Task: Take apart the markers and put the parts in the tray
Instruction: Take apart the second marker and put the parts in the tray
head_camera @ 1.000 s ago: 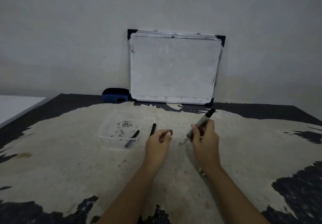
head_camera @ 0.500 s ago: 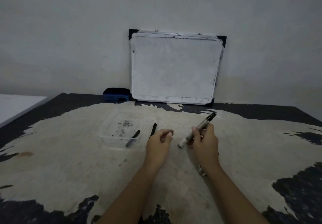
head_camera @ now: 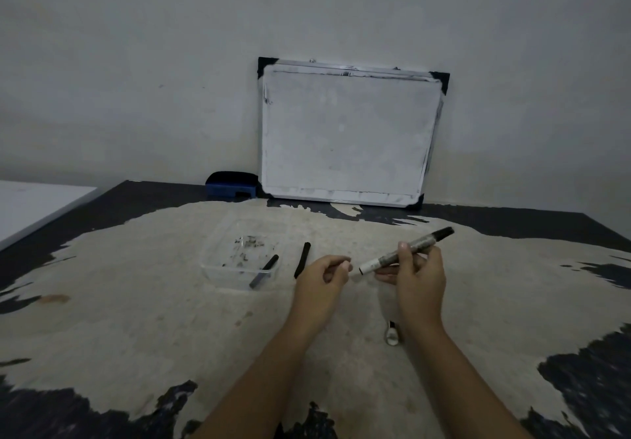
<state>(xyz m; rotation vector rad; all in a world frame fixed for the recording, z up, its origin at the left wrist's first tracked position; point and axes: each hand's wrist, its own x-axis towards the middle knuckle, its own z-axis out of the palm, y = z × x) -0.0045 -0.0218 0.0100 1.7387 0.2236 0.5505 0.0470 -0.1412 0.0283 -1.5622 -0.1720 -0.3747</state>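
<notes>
Our right hand point(head_camera: 418, 276) clasps the marker point(head_camera: 408, 251), black end toward 2 o'clock; our left hand point(head_camera: 322, 276) curled, contents unclear; tray point(head_camera: 218, 261) at 10 o'clock

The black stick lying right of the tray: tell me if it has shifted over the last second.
No. The black stick lies right beside the clear tray, same tilt and same gap as before.

Single head cam, looked fwd and down over counter point(head_camera: 136, 319) toward rear wall point(head_camera: 170, 63); both forearms entered from bottom edge, close range. No 2nd view, so no overlap.
</notes>
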